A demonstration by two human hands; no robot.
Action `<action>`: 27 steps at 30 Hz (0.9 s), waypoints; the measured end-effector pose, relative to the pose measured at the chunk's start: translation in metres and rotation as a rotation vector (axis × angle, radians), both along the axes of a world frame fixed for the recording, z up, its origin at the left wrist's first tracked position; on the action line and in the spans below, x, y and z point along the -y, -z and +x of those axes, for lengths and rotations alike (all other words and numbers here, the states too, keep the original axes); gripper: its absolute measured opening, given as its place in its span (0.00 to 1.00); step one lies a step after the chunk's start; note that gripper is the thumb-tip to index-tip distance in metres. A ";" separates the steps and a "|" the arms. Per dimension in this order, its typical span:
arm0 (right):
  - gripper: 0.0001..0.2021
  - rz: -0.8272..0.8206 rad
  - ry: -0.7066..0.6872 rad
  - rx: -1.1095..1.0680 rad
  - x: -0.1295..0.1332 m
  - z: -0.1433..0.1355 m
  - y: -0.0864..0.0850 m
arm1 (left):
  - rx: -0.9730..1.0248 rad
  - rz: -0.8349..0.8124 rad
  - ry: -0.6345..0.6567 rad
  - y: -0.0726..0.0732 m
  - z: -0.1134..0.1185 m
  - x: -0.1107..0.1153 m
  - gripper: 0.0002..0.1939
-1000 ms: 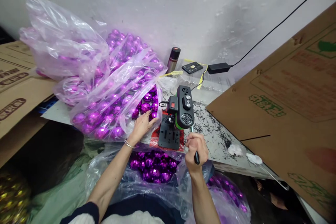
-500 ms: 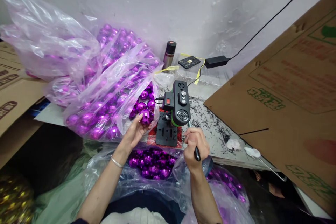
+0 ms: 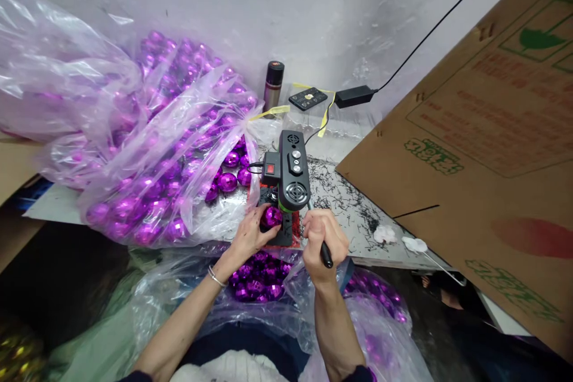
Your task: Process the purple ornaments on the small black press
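My left hand (image 3: 250, 231) is closed on a shiny purple faceted ball (image 3: 271, 216), held over the black base plate (image 3: 283, 233) of a small bench drill press (image 3: 294, 170). The ball sits beside the lower end of the drill head; the drill's tip is hidden. My right hand (image 3: 325, 243) wraps round the black-ended lever (image 3: 326, 255) on the machine's right side. More purple balls (image 3: 228, 182) lie in the mouth of a clear plastic bag (image 3: 192, 131) left of the machine. Further purple balls (image 3: 259, 280) fill a bag in front of me.
A cardboard box (image 3: 470, 161) leans in from the right. Behind the machine are a dark bottle (image 3: 273, 85), a phone (image 3: 308, 98) and a black power adapter (image 3: 354, 96) with a cord. Black shavings (image 3: 331, 191) cover the table. Gold balls (image 3: 20, 346) show at lower left.
My left hand has carried the purple ball from beside the bag's opening rightward and down to the machine's base. My right hand keeps its hold on the lever. The whole view has shifted slightly.
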State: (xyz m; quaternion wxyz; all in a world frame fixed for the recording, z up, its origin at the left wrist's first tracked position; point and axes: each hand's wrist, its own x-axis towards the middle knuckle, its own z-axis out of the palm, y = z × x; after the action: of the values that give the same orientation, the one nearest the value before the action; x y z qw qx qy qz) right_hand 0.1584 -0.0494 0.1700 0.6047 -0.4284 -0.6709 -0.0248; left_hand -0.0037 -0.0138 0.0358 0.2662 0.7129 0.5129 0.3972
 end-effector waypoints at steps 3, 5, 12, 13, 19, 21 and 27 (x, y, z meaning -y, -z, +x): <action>0.17 -0.001 -0.004 0.012 0.001 0.000 0.000 | -0.057 0.039 0.012 0.003 0.004 -0.005 0.27; 0.16 -0.006 -0.007 0.005 0.001 0.000 0.000 | -0.085 0.049 0.014 0.006 0.009 -0.008 0.26; 0.15 -0.040 -0.005 0.033 0.005 0.001 0.005 | -0.105 0.110 -0.016 0.023 0.020 -0.009 0.28; 0.15 -0.038 -0.007 0.033 0.006 0.001 0.007 | -0.104 0.109 -0.009 0.025 0.019 -0.009 0.28; 0.16 0.025 0.003 -0.001 0.005 -0.002 0.038 | -0.114 0.166 -0.002 0.033 0.018 -0.007 0.27; 0.17 0.069 0.004 -0.013 0.003 -0.004 0.053 | -0.133 0.171 -0.006 0.033 0.019 -0.007 0.26; 0.18 0.143 0.054 -0.077 -0.004 -0.008 0.080 | -0.149 0.187 -0.001 0.031 0.019 -0.006 0.24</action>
State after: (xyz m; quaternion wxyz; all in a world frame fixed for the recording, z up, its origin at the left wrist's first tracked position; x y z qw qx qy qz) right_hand 0.1499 -0.0449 0.0900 0.6585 -0.4027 -0.6317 -0.0725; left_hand 0.0155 -0.0075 0.0052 0.1596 0.7618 0.4924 0.3894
